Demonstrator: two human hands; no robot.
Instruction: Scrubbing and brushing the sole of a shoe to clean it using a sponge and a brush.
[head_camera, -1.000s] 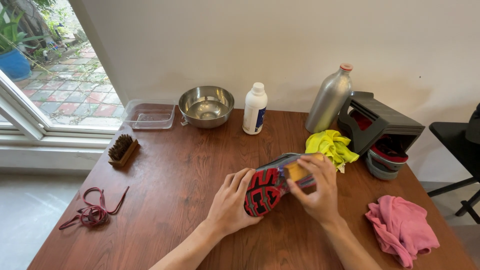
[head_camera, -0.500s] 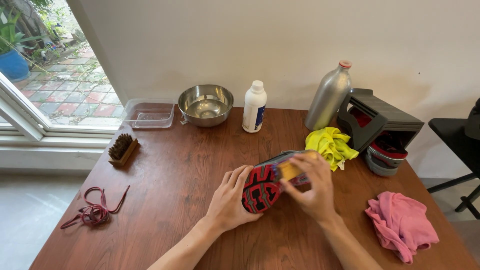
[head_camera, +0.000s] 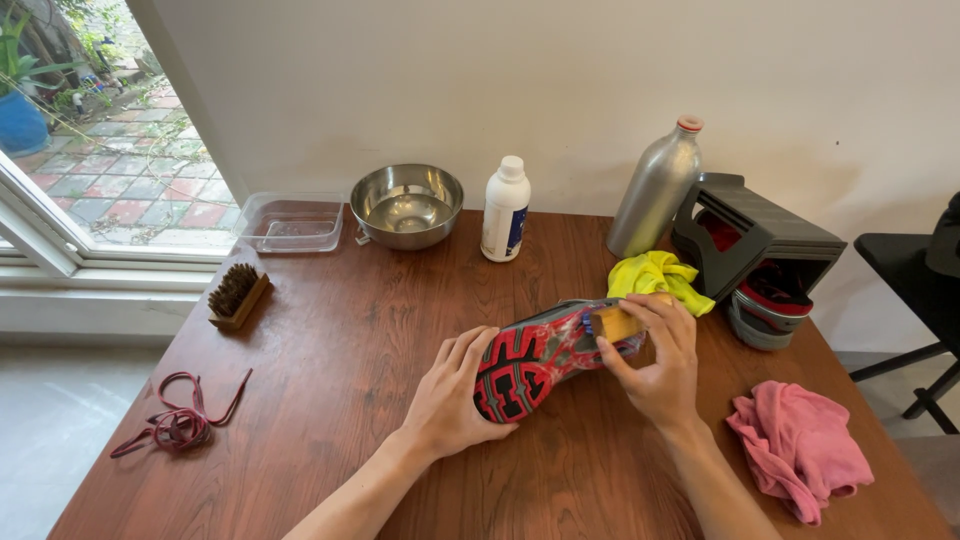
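Shoe: red-black tread sole turned up, lying sideways mid-table. Tan wooden brush pressed on sole.

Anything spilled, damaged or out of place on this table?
No spill or damage shows. Two small oddities: the red laces lie loose in a tangle at the table's left edge, and the second shoe is wedged under a tilted dark stand. The left hand steadies the shoe sole-up; the right hand presses a brush to it.

bare bench lies open left of the left hand. right, a yellow cloth, grey stand and pink cloth crowd the right hand.
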